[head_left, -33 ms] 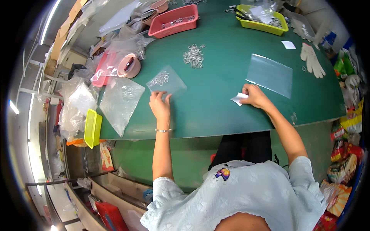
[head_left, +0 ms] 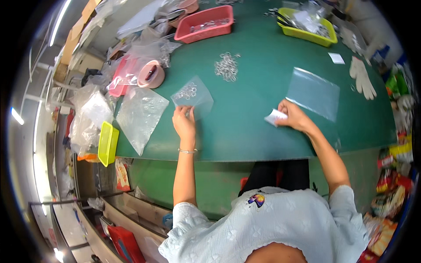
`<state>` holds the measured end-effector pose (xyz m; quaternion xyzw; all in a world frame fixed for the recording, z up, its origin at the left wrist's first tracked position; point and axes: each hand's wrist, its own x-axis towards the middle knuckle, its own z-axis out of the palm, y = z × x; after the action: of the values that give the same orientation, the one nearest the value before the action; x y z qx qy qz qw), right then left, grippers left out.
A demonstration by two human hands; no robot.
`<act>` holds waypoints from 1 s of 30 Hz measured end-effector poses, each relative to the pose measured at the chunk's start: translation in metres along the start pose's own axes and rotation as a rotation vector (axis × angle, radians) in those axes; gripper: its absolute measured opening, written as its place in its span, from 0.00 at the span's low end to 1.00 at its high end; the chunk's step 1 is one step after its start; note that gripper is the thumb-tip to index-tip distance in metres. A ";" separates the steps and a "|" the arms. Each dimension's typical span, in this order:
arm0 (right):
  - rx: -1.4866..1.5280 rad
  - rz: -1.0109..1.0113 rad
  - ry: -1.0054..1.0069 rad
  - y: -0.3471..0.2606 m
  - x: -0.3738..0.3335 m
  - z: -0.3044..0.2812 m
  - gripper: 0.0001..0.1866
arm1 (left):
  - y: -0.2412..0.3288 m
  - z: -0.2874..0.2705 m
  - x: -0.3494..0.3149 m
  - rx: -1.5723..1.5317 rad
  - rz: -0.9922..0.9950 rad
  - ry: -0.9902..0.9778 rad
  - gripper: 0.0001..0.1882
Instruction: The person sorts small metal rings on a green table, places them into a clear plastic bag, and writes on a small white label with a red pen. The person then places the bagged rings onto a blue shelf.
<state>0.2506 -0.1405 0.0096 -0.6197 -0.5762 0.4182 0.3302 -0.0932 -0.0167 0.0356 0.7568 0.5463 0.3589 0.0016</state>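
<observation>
My left hand (head_left: 184,122) is at the near edge of a small clear plastic bag (head_left: 202,97), its thumb and fingers closed on that edge. Several metal rings (head_left: 187,91) show in the bag, which lies on the green table. Off to the right, my right hand (head_left: 294,116) pinches a small white paper slip (head_left: 274,117) between thumb and fingers, just above or on the tabletop. Beyond that hand lies a flat clear plastic sheet or bag (head_left: 313,94). A loose pile of metal rings (head_left: 226,67) sits farther back, between my hands.
At the back stand a red basket (head_left: 204,35) and a yellow-green basket (head_left: 307,36), both with metal parts. A pink tub (head_left: 157,79), another clear bag (head_left: 141,116) and a small yellow basket (head_left: 108,144) are on the left. A white glove (head_left: 362,79) and white slip (head_left: 336,58) lie right.
My left thumb has come closer to the fingers at the bag's edge. My right hand still holds the paper slip. The whole view has shifted slightly.
</observation>
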 end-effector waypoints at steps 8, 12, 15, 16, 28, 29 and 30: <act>0.797 0.093 -0.548 -0.077 0.044 0.035 0.14 | 0.086 -0.007 0.010 -0.266 -0.099 0.012 0.05; 0.739 0.251 -0.256 -0.094 0.060 0.072 0.05 | 0.140 -0.024 0.012 -0.380 -0.252 -0.040 0.05; 0.616 0.294 0.252 -0.090 0.071 0.090 0.09 | 0.172 -0.030 0.007 -0.487 -0.306 -0.194 0.05; 0.445 0.240 0.375 -0.082 0.074 0.097 0.11 | 0.179 -0.028 0.004 -0.515 -0.319 -0.227 0.05; -0.364 0.558 0.057 -0.083 -0.004 -0.029 0.19 | 0.292 -0.028 -0.003 -0.869 -0.111 -0.450 0.09; -0.396 0.565 0.067 -0.083 -0.029 -0.051 0.18 | 0.306 -0.029 -0.003 -0.841 -0.056 -0.456 0.08; -0.462 0.499 0.109 -0.067 -0.057 -0.061 0.20 | 0.321 -0.027 -0.005 -0.860 -0.023 -0.498 0.08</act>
<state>0.2765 -0.1843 0.1032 -0.8214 -0.4678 0.3109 0.0992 0.1561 -0.1611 0.1796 0.7442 0.3403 0.3601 0.4480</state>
